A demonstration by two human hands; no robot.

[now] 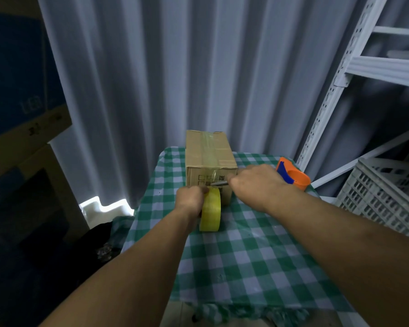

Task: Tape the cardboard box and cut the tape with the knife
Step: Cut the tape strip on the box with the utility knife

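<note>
A brown cardboard box (pixel 209 153) stands at the far middle of the table, with a strip of clear tape running along its top and down its near face. My left hand (pixel 190 197) grips a yellow tape roll (pixel 210 210) held on edge just in front of the box. My right hand (pixel 257 182) holds a knife (pixel 219 183); its blade points left and lies against the box's near face, right above the roll.
A green-and-white checked cloth (pixel 241 251) covers the small table. An orange and blue tape dispenser (pixel 293 174) sits at the table's right edge. A white crate (pixel 385 197) and metal shelving (pixel 335 86) stand to the right; grey curtains hang behind.
</note>
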